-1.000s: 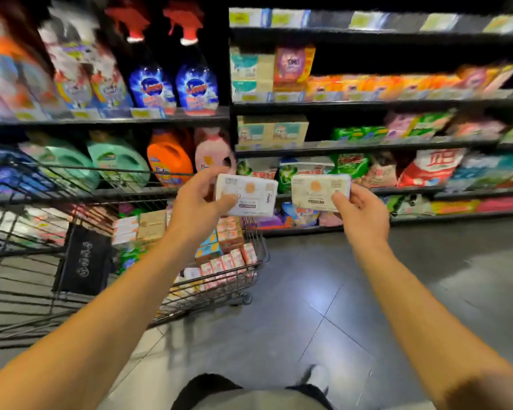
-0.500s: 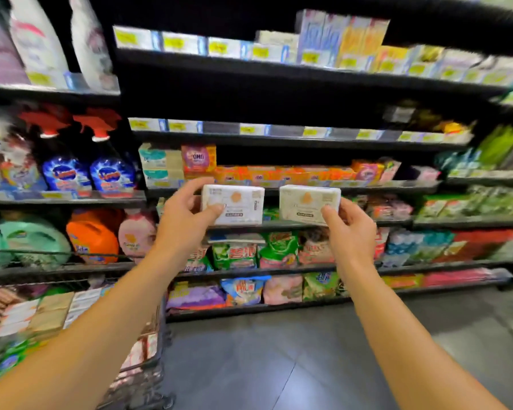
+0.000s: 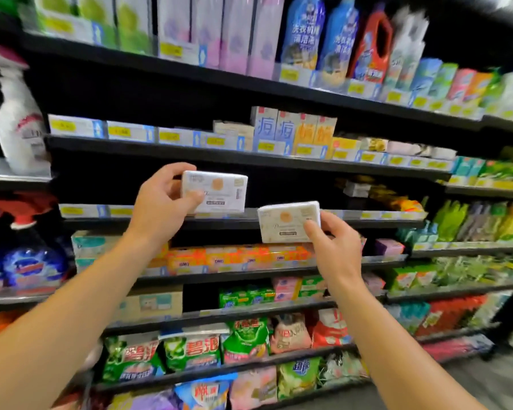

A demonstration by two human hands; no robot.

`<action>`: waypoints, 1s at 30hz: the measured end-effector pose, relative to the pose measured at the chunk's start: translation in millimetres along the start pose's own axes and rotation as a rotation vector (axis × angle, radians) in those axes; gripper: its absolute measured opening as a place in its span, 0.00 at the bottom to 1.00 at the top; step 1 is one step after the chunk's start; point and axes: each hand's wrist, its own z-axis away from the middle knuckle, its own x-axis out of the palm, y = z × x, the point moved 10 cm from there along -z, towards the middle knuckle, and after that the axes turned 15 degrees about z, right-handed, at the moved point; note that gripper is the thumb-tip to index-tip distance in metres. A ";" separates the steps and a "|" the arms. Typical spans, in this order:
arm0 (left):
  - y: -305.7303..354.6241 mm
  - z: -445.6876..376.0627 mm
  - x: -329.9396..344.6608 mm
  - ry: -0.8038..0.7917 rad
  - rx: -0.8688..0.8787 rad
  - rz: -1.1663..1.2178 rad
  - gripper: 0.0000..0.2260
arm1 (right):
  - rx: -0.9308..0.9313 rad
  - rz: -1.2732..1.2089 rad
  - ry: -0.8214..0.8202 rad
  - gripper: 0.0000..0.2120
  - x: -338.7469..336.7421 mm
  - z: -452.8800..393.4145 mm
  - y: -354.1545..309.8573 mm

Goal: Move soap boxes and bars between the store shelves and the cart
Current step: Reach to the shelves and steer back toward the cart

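Left hand (image 3: 160, 202) grips one white soap box (image 3: 215, 192), right hand (image 3: 333, 247) pinches a second white soap box (image 3: 289, 221), both raised before a dark shelf (image 3: 160, 223). Their print is too blurred to read; orange packs (image 3: 237, 257) just below read "OMO".

One head-worn wide-angle view faces the store shelves (image 3: 249, 161) straight on and close, tilted slightly upward, forearms entering from the lower frame corners.

I'm seeing two bare forearms coming in from the bottom corners, left hand (image 3: 160, 207) and right hand (image 3: 335, 250) both uncovered, fingernails looking short and plain, lower edge cutting the arms off before any sleeve is showing
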 end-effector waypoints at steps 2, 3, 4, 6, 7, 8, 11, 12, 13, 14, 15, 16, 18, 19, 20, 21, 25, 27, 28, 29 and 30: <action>1.5 -32.3 5.4 -0.004 0.045 -0.003 0.16 | 0.001 0.006 0.022 0.10 5.8 -25.0 -2.3; 1.4 -49.1 7.2 -0.001 0.058 0.012 0.16 | 0.000 -0.005 0.026 0.10 9.3 -36.9 -4.4; 0.2 -65.5 7.6 0.003 0.068 0.024 0.16 | -0.006 -0.012 0.028 0.10 13.8 -48.1 -7.0; -3.5 -96.1 8.1 -0.001 0.093 0.026 0.17 | -0.034 -0.018 0.035 0.09 23.3 -68.1 -14.0; -6.3 -109.6 8.8 -0.007 0.104 0.020 0.17 | -0.051 -0.020 0.044 0.09 27.2 -76.3 -18.1; -9.3 -121.4 9.2 -0.013 0.114 0.013 0.17 | -0.062 -0.021 0.055 0.10 31.0 -83.6 -21.1; -18.8 -150.4 5.6 -0.002 0.142 -0.006 0.17 | -0.066 -0.045 0.070 0.11 48.2 -104.3 -23.0; -20.1 -158.2 3.3 0.010 0.158 -0.023 0.17 | -0.063 -0.055 0.070 0.12 54.6 -110.0 -23.0; -20.5 -165.9 1.0 0.024 0.175 -0.044 0.17 | -0.060 -0.071 0.067 0.12 61.7 -115.4 -23.4; -20.8 -173.3 -1.4 0.038 0.185 -0.065 0.17 | -0.056 -0.090 0.059 0.12 68.8 -120.4 -23.5; -21.7 -180.6 -4.2 0.055 0.186 -0.082 0.17 | -0.051 -0.109 0.050 0.11 75.9 -125.1 -23.8; -22.6 -187.7 -7.4 0.073 0.186 -0.095 0.17 | -0.047 -0.124 0.042 0.10 83.0 -129.4 -24.6; -22.3 -200.3 -14.2 0.104 0.202 -0.144 0.17 | -0.046 -0.146 0.025 0.09 96.9 -136.9 -28.4; -21.1 -205.6 -17.9 0.119 0.218 -0.181 0.17 | -0.047 -0.150 0.016 0.09 103.8 -140.2 -31.0; -19.6 -210.5 -21.9 0.137 0.234 -0.220 0.17 | -0.051 -0.148 0.007 0.09 110.3 -143.6 -33.8; -18.4 -214.7 -26.2 0.157 0.243 -0.258 0.17 | -0.056 -0.145 -0.004 0.09 116.5 -146.4 -36.7; -20.7 -228.2 -36.2 0.202 0.205 -0.369 0.17 | -0.090 -0.162 -0.052 0.08 138.3 -155.3 -48.5; -17.1 -230.9 -33.3 0.186 0.220 -0.428 0.18 | -0.098 -0.177 -0.068 0.08 147.2 -157.2 -52.0; -15.4 -232.2 -31.0 0.169 0.232 -0.471 0.18 | -0.102 -0.178 -0.073 0.08 151.0 -157.5 -53.0; -14.8 -234.2 -29.1 0.152 0.235 -0.512 0.19 | -0.105 -0.175 -0.077 0.09 154.3 -157.7 -53.5; -15.5 -236.8 -28.9 0.143 0.219 -0.537 0.19 | -0.105 -0.172 -0.081 0.09 157.0 -158.1 -53.5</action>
